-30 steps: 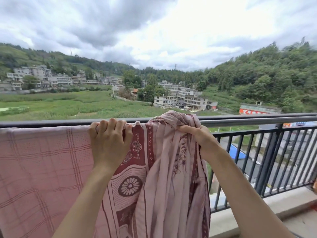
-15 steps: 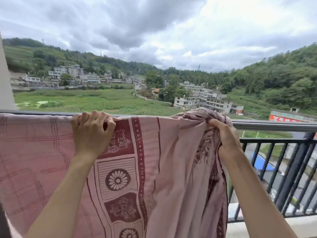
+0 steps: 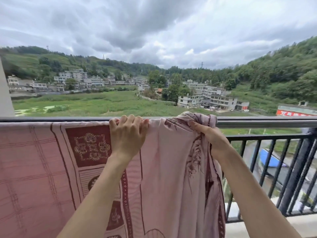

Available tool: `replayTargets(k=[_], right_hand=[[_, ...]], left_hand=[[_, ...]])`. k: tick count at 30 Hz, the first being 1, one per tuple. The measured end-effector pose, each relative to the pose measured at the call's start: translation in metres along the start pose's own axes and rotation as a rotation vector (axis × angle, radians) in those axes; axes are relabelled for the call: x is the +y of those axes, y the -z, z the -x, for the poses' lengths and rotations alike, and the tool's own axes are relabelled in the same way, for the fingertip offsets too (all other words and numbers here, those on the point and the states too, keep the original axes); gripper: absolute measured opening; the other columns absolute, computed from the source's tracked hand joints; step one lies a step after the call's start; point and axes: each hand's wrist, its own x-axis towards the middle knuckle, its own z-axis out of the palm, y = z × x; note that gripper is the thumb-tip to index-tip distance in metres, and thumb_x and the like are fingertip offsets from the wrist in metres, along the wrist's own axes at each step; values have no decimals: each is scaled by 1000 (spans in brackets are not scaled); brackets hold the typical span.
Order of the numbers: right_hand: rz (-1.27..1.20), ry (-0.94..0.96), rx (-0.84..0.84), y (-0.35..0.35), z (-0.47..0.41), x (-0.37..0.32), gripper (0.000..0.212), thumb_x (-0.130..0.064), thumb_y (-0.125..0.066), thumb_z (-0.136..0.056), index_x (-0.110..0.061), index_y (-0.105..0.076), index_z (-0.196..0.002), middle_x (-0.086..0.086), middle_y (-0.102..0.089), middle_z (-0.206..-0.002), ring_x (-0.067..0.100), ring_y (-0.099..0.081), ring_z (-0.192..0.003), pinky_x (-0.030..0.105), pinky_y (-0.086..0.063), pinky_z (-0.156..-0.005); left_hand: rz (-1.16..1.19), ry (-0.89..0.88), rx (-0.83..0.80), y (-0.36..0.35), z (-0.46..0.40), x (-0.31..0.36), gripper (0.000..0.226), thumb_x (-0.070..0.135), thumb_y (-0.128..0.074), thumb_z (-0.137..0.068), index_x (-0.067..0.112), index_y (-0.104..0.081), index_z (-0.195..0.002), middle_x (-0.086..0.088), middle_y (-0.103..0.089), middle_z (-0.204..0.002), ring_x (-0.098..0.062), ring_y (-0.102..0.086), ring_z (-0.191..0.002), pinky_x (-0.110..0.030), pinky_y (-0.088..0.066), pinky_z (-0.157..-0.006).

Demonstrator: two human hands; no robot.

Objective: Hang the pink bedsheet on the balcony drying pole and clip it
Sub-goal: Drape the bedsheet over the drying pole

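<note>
No writing could be read; the red sign [image 3: 296, 112] far right of the fingers was too blurred. The pink bedsheet [image 3: 42, 169] hung over the drying pole [image 3: 265, 123]. The left hand [image 3: 127, 138] curled its fingers over the sheet's top edge on the pole. Just right of it, the right hand [image 3: 211, 139] gripped the bunched end. Beyond the fingers stood the black railing [image 3: 291, 169].

Home balcony: black railing [image 3: 291, 169], drying pole [image 3: 257, 124], village houses [image 3: 214, 100] beyond.

Bedsheet [image 3: 163, 169] over pole [image 3: 257, 123]; railing [image 3: 274, 160] right, beyond.
</note>
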Motion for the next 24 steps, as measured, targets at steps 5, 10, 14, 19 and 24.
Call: replayTargets(k=[5, 10, 14, 19, 24], right_hand=[[-245, 153, 206, 66, -13, -17, 34, -4, -69, -78, -26, -44, -78, 0, -56, -86, 20, -60, -96, 41, -42, -104], [-107, 136, 426, 92, -16, -8, 18, -20, -77, -70, -25, -60, -67, -1, -62, -82, 18, -62, -82, 33, -51, -74], [6, 125, 530, 97, -18, 1, 18, -30, -78, -65, -25, -61, -70, -3, -61, -79, 19, -59, -82, 29, -45, -73], [88, 116, 516, 90, -15, -2, 22, -35, -76, -69, -19, -66, -79, -4, -62, -75, 14, -59, -72, 26, -44, -65], [119, 113, 377, 102, -12, -4, 16, -31, -75, -74, -16, -70, -76, -2, -72, -75, 19, -66, -82, 30, -51, -72]], left_hand=[[0, -24, 44, -4, 0, 1, 51, 46, -25, -94, 14, -64, -87, -4, -66, -83, -29, -59, -85, -43, -33, -80], [15, 4, 60, -6, -1, 2, 56, 46, -22, -92, 11, -65, -87, -7, -67, -86, -30, -59, -87, -45, -31, -84], [52, 51, 23, -5, -1, 5, 57, 45, -20, -90, 12, -66, -91, -7, -67, -95, -29, -57, -94, -45, -29, -91], [227, 91, 81, 0, -3, 42, 33, 23, -38, -91, 18, -66, -109, -4, -67, -113, -23, -55, -111, -46, -16, -107], [453, -167, 141, -3, -6, 121, 30, 18, -45, -90, 15, -63, -114, -3, -66, -116, -18, -53, -115, -38, -16, -111]])
